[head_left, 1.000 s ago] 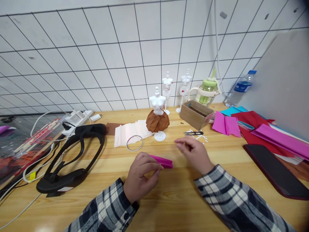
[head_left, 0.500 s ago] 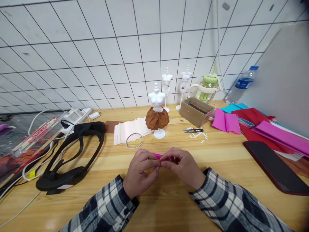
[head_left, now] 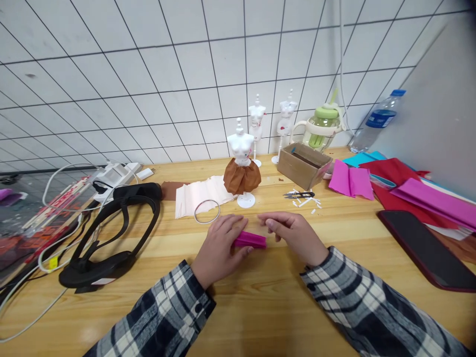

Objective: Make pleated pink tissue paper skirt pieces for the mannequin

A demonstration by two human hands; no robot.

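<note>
As the left hand [head_left: 222, 247] settles over it, the magenta strip [head_left: 251, 240] lies on the counter [head_left: 260, 302], right between the two hands: narrow, folded lengthwise into a slim bar, creases running along it, its squared right end in plain sight. That left hand is fairly flat, fingers stretched across the strip's left end and hiding it, thumb spread along the near side. And the right hand [head_left: 297, 235] has come away! Half a second ago its fingertips met the left's over the strip; now it hangs just off to the right, fingers loosely curled, thumb close to the forefinger, and I can't tell whether anything is pinched there. More of the magenta shows than in that frame. Just beyond the left fingers, a metal ring [head_left: 207, 223] lies partly on a pale pink sheet [head_left: 191, 195], and beside that sheet stands a white dress form [head_left: 240, 144] in a puffed brown skirt [head_left: 241, 178]. Past the right hand, black snips [head_left: 302, 195] lie among white scraps [head_left: 306, 202], in front of a cardboard box [head_left: 295, 169]; a dark phone [head_left: 420, 248] rests farther right, well apart from the strip.
</note>
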